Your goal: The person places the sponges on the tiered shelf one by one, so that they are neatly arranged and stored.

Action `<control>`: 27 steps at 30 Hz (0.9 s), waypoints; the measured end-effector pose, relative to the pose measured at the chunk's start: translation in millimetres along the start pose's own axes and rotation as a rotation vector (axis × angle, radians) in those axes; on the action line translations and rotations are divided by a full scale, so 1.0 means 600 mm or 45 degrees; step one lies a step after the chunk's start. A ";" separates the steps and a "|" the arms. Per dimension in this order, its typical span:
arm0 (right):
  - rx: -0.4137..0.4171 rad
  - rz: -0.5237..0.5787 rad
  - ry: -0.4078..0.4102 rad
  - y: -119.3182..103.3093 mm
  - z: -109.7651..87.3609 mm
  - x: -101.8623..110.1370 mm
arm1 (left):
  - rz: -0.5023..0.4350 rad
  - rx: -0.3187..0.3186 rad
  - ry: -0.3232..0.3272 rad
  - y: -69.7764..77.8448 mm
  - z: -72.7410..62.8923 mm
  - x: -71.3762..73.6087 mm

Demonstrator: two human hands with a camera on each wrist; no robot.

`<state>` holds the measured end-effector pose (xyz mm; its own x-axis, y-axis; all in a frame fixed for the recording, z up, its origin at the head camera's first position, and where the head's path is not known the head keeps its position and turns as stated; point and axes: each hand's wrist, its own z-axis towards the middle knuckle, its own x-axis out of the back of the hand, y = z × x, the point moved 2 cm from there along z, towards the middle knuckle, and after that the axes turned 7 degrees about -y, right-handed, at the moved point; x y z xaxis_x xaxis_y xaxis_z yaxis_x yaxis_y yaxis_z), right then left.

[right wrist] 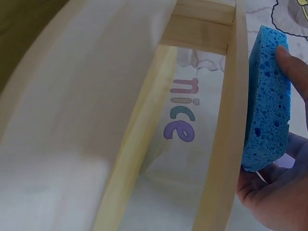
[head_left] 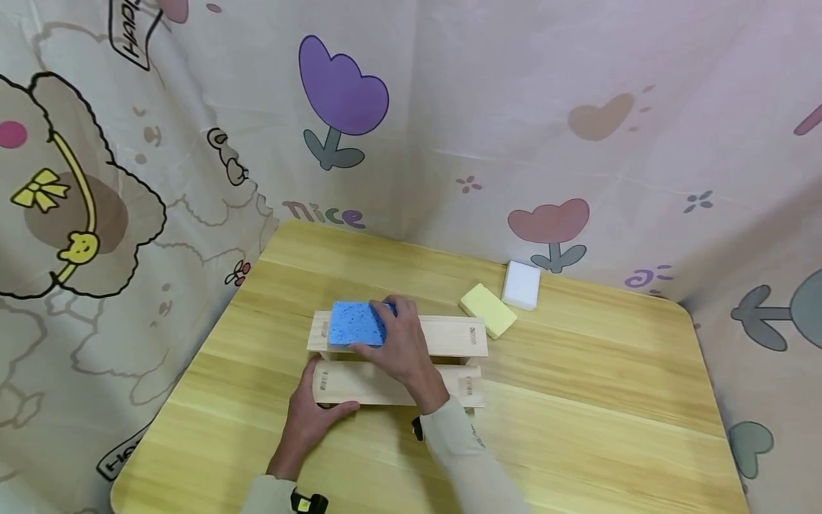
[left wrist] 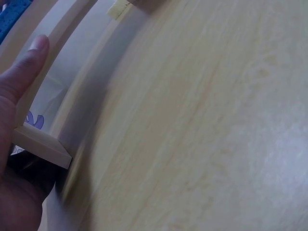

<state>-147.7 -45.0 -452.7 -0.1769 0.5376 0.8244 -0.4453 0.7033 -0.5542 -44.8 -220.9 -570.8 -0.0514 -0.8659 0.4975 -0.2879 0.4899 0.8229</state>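
Note:
A small two-step wooden rack stands on the table, its two pale slats one behind the other. On the left part of the rear slat lies a blue sponge. My right hand holds this sponge by its right side, thumb in front and fingers behind. The right wrist view shows the pitted sponge against the slat's face. My left hand grips the rack's front slat at its left end, with the thumb along the front edge; in the left wrist view some fingers are hidden behind the wood.
Behind the rack, to its right, a yellow sponge lies on the wooden table. A white sponge-like block sits beside it, near the rear edge. Printed curtains hang behind the table and along its sides.

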 end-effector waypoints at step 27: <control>-0.067 -0.114 -0.034 -0.003 0.001 -0.016 | 0.040 -0.010 0.020 0.003 -0.005 0.004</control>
<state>-146.0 -51.6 -459.3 -0.1623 0.4596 0.8732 -0.4137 0.7717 -0.4831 -42.9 -221.7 -567.2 -0.0455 -0.8487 0.5270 -0.2792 0.5173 0.8090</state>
